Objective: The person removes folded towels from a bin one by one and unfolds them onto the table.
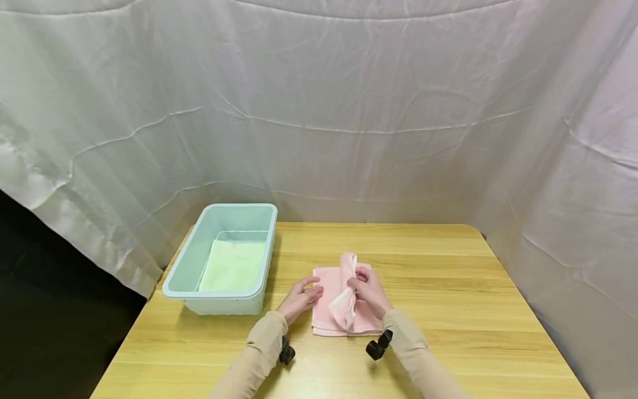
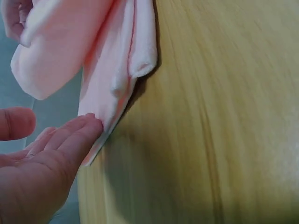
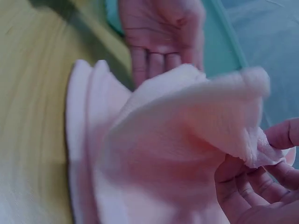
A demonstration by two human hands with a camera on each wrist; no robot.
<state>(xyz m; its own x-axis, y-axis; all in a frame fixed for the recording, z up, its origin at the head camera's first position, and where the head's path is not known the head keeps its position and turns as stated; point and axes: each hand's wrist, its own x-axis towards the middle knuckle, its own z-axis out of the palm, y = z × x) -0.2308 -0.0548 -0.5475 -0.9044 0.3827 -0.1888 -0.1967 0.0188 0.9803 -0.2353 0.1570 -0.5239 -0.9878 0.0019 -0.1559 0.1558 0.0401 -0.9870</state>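
Observation:
A pink towel (image 1: 326, 305) lies folded in layers on the table, with one flap lifted up off its middle. My right hand (image 1: 370, 291) pinches the edge of that flap between thumb and fingers, as the right wrist view shows at the lifted towel (image 3: 182, 126). At the towel's left edge is my left hand (image 1: 301, 299), its fingers extended and the thumb held apart. In the left wrist view the fingertips (image 2: 93, 122) of that hand touch the towel's border.
Left of the towel stands a light blue plastic bin (image 1: 269, 249) with a pale green folded cloth (image 1: 234, 266) inside. The wooden table (image 1: 448, 288) has a grey curtain (image 1: 369, 166) behind and beside it. Each wrist wears a small black camera (image 1: 380, 344).

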